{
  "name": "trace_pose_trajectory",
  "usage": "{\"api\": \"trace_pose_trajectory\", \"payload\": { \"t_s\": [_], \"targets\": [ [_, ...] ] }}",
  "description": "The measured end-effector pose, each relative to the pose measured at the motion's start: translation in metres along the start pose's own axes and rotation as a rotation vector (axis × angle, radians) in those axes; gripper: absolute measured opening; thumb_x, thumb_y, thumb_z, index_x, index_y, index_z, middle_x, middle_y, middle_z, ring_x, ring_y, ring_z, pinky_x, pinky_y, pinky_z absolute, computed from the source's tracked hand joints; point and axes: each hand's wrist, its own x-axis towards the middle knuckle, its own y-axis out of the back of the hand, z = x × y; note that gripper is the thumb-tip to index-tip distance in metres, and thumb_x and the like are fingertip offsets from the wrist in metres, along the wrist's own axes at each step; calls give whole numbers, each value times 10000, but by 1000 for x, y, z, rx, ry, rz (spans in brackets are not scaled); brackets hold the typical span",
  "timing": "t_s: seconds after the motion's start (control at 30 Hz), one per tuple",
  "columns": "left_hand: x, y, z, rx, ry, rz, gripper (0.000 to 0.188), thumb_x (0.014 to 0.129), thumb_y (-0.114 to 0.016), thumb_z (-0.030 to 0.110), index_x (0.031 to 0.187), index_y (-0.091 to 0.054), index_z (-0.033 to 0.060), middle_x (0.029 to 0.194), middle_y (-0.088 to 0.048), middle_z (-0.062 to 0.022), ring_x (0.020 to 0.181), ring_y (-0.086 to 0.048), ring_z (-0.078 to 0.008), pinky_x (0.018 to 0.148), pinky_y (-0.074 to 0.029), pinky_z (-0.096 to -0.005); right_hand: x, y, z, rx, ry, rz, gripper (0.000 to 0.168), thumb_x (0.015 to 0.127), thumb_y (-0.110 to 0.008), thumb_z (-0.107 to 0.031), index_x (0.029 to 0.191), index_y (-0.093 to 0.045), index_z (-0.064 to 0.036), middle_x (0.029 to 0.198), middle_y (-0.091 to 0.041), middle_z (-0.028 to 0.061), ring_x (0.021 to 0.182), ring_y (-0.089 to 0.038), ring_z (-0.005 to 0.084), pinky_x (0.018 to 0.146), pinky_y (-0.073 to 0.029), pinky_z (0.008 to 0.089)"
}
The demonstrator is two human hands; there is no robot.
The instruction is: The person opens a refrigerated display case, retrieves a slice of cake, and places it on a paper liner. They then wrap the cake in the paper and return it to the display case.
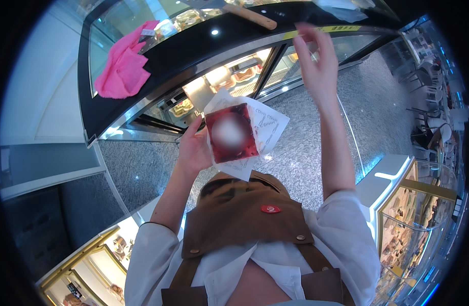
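Observation:
My left hand [196, 150] supports a square, dark red item with a glossy surface [216, 152], possibly a cake, along its left side. A pale blur covers its middle. White printed paper [274, 121] lies beneath it and sticks out past its edges. My right hand [319, 63] is raised by the counter's front edge, near a yellow strip with writing [339, 29]. Its fingers are apart and somewhat blurred, and I see nothing held in them. Just left of that hand, a wooden-handled tool [253, 17] rests on the black counter edge [194, 53].
A pink cloth [121, 74] drapes over the counter's left part. Below, the glass display case [227, 82] holds packaged food. Clear plastic [343, 9] lies at the counter's far right. Another lit display case [404, 218] stands at right, with chairs [429, 111] beyond.

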Motion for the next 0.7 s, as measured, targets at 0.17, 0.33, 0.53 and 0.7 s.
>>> {"api": "trace_pose_trajectory", "payload": {
  "t_s": [0.17, 0.33, 0.53, 0.7],
  "targets": [
    [20, -26, -6, 181, 7, 21, 617, 924, -336, 473, 1363, -351, 39, 1359, -420, -171, 1240, -421, -341, 1037, -323, -509, -117, 48, 2, 512, -924, -415, 450, 908, -513, -437, 1088, -538, -25, 942, -568, 41, 864, -534, 132, 769, -439, 267],
    [50, -28, -5, 104, 161, 4, 629, 927, -326, 481, 1375, -330, 40, 1377, -394, -180, 1249, -399, -365, 1047, -288, -527, -138, 69, -1, 745, -972, -352, 364, 949, -457, -363, 1043, -555, -25, 938, -578, 49, 814, -525, 118, 719, -441, 262],
    [95, -51, -33, 63, 232, -5, 628, 929, -317, 485, 1378, -328, 46, 1384, -384, -181, 1254, -388, -372, 1048, -279, -535, -114, 129, 49, 507, -894, -219, 270, 933, -502, -300, 946, -583, -43, 839, -588, 28, 741, -530, 102, 674, -438, 250],
    [120, -72, -66, 64, 150, 6, 606, 927, -333, 466, 1369, -348, 52, 1364, -410, -178, 1234, -413, -364, 1037, -296, -530, -40, 188, 146, 187, -683, -186, 185, 914, -531, -218, 926, -600, -46, 768, -601, 15, 698, -546, 89, 612, -419, 231]
  ]
}}
